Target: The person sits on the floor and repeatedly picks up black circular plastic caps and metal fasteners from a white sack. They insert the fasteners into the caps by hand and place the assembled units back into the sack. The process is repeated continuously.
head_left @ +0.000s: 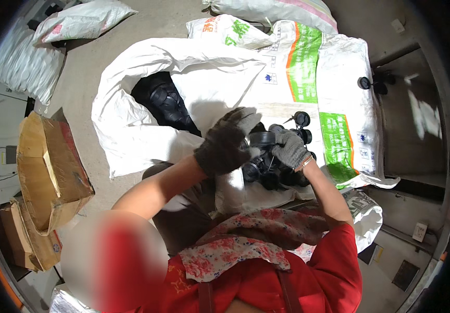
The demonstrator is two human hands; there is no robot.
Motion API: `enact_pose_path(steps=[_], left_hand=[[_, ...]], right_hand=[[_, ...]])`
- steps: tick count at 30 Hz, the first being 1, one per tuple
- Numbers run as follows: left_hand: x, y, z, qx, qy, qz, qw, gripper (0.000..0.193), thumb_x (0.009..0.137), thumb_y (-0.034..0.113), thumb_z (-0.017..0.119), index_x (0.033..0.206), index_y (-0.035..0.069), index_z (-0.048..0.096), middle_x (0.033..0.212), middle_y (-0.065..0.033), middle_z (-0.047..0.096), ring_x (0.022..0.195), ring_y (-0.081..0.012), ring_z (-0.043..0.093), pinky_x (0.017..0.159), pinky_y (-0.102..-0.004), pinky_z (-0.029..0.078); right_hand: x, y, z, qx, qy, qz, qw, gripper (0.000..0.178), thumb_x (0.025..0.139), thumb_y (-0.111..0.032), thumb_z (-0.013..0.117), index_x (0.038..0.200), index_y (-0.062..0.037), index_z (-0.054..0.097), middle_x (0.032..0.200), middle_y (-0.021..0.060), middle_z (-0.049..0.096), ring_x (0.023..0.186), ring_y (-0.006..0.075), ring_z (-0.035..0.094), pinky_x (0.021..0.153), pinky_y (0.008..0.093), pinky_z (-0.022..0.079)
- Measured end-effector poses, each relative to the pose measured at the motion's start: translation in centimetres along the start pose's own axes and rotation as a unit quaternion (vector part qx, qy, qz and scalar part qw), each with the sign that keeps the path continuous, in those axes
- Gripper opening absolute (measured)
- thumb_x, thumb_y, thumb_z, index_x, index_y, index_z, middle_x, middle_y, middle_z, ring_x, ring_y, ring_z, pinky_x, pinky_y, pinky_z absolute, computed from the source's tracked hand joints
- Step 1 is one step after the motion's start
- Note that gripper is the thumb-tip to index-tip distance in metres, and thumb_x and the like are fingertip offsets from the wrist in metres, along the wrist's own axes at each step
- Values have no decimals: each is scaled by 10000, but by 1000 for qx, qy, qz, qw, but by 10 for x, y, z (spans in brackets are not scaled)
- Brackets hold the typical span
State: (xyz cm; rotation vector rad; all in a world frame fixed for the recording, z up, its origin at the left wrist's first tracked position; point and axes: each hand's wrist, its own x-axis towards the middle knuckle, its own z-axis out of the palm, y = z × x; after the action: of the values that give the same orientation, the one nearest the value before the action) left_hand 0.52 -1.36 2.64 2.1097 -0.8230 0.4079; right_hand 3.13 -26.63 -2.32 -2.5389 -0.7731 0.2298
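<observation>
Between my hands is a black round plastic part (262,139), perhaps a caster wheel. My right hand (290,149), in a grey knit glove, has its fingers closed on the part's right side. My left hand (227,140), in a darker glove, is at its left side with fingers stretched out and apart from the thumb. The thumb lies close to the part; whether it touches is unclear. Below and around my hands, a pile of similar black parts (270,178) rests on white woven sacking, with a few loose ones (301,119) at its upper right.
An open white woven sack (126,68) at the left holds more black parts (163,101). Sacking with green and orange print (334,141) spreads to the right. Cardboard boxes (47,172) stand at the far left, with filled sacks (81,21) beyond. A black part (364,82) lies near the right edge.
</observation>
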Motion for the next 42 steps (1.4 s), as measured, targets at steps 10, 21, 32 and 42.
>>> enact_pose_path(steps=[10, 21, 32, 42], left_hand=[[-15, -5, 35, -671, -40, -394, 626, 356, 850, 176, 618, 1112, -53, 547, 1013, -132, 633, 856, -186, 637, 773, -300, 546], [-4, 19, 15, -608, -120, -273, 736, 451, 766, 270, 720, 1102, 38, 530, 1077, -97, 602, 883, -211, 605, 823, -355, 489], [6, 1, -7, 12, 179, -162, 970, 332, 761, 197, 677, 1025, 25, 572, 885, -128, 637, 853, -223, 627, 746, -313, 515], [9, -8, -24, -150, -41, -185, 970, 369, 765, 254, 684, 1031, 9, 607, 1019, -176, 620, 897, -286, 612, 847, -386, 473]], right_hand=[[-33, -93, -87, -17, -54, -64, 996, 594, 690, -234, 691, 1213, -30, 497, 1131, 156, 567, 1071, 297, 529, 950, 412, 394], [4, -110, -93, -387, 125, -213, 889, 181, 710, -201, 569, 845, -105, 640, 908, 58, 617, 1009, 237, 540, 1016, 533, 275], [40, -76, -74, 780, 22, 175, 600, 328, 869, -246, 518, 585, -88, 470, 626, 84, 510, 652, 226, 519, 781, 383, 426], [77, -94, -25, 182, 263, -12, 947, 385, 778, 68, 518, 1155, -6, 516, 1017, 112, 622, 848, 177, 615, 760, 282, 501]])
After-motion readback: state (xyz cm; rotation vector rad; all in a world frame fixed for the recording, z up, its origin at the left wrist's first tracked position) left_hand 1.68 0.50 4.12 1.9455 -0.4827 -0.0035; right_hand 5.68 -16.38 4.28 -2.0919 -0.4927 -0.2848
